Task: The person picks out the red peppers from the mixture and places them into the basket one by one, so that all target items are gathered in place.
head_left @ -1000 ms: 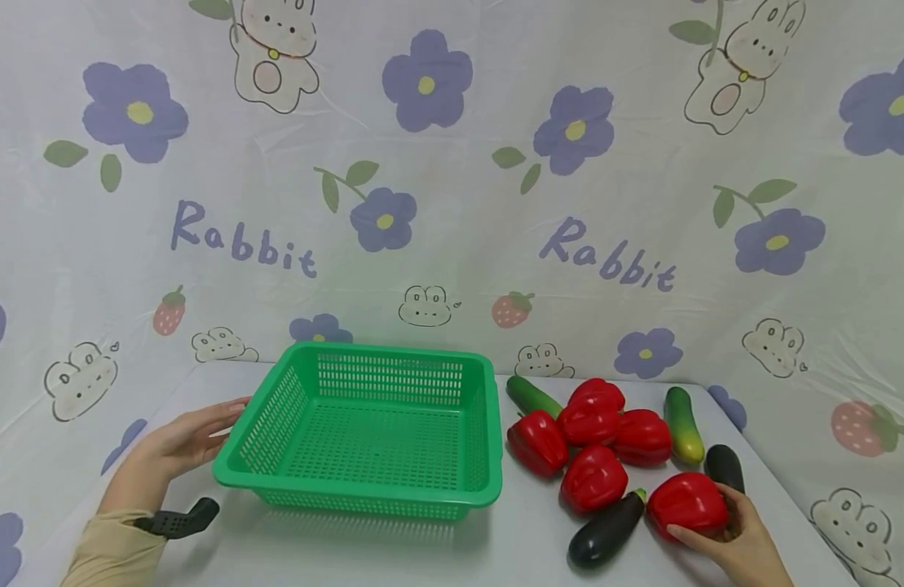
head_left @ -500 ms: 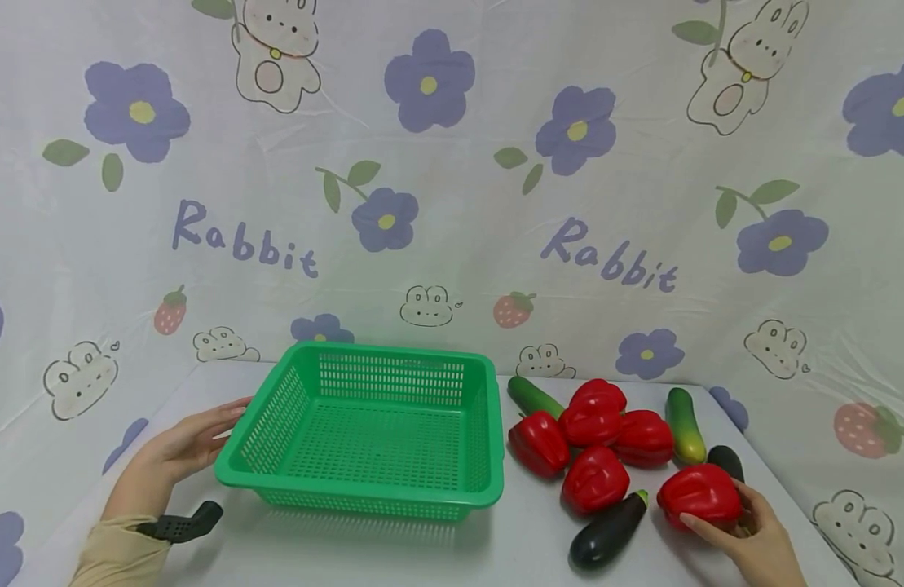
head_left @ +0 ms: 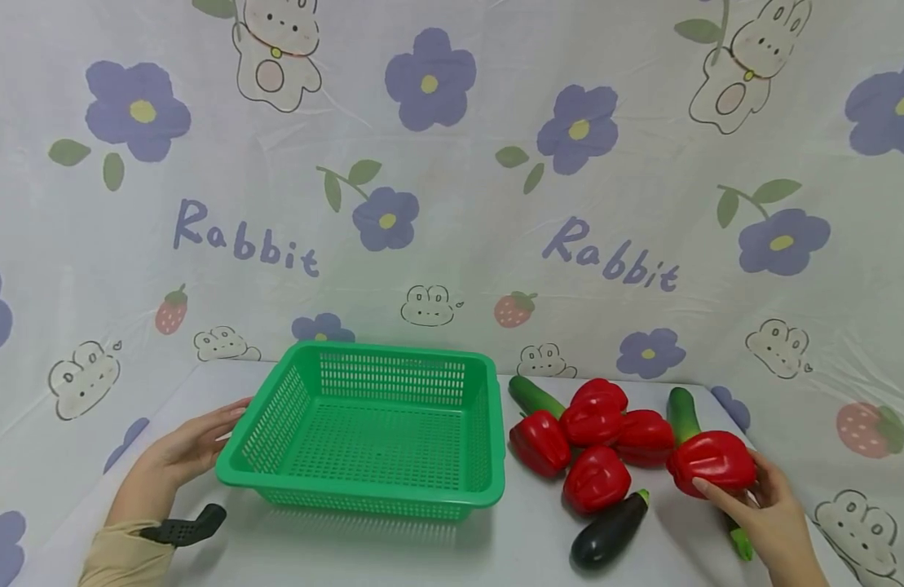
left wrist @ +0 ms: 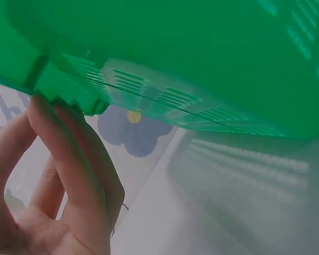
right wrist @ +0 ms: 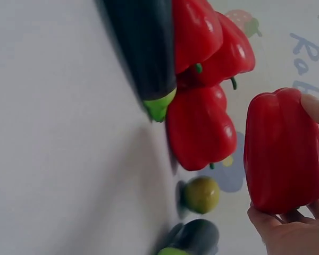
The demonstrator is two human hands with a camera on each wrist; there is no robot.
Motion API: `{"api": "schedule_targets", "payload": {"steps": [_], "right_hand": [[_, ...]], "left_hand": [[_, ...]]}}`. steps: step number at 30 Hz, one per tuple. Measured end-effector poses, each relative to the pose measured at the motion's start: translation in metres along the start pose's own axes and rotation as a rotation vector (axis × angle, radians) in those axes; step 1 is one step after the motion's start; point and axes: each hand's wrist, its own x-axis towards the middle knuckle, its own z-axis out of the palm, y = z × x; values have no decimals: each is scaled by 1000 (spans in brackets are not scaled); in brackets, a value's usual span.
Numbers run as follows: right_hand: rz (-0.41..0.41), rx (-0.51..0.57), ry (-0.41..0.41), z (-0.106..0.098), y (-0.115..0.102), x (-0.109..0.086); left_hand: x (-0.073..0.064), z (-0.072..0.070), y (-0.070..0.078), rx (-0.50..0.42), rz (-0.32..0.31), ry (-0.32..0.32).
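A green plastic basket (head_left: pixel 381 499) stands at the middle left of the white table. My left hand (head_left: pixel 191 447) is at its left rim; in the left wrist view, the curled fingers (left wrist: pixel 69 154) and thumb meet at the rim's edge. On the right, my right hand (head_left: pixel 770 509) grips a red bell pepper (head_left: pixel 716 463), held above the table. The right wrist view shows this bell pepper (right wrist: pixel 284 154) between thumb and fingertips. Several other red bell peppers (head_left: pixel 597 479) lie clustered between basket and right hand.
One eggplant (head_left: pixel 609 534) lies in front of the cluster; another (right wrist: pixel 196 236) is partly hidden beneath the right hand. A cucumber (head_left: pixel 532 397) lies behind the peppers, and a second, yellow-tipped cucumber (head_left: pixel 682 412) to their right. A printed cloth (head_left: pixel 452 204) hangs behind.
My right hand has raised the bell pepper and moved it slightly right and away from me, uncovering the green stem end of the eggplant below. The left hand and basket stay in place.
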Motion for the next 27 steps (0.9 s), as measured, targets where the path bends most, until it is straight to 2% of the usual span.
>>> {"api": "schedule_targets", "payload": {"steps": [5, 10, 17, 19, 23, 27], "right_hand": [[-10, 9, 17, 3, -11, 2], [-36, 23, -1, 9, -21, 0], [-99, 8, 3, 18, -30, -2], [-113, 4, 4, 21, -32, -2], [-144, 27, -22, 25, -34, -2], [-164, 27, -50, 28, -36, -3]], "left_hand": [[1, -3, -4, -37, 15, -41], [-1, -3, -5, -110, 20, -105], [-4, 3, -6, -146, 18, -79], [-5, 3, -7, -155, 24, -89], [-5, 0, -9, -112, 55, -99], [-3, -2, -9, 1, 65, -29]]}}
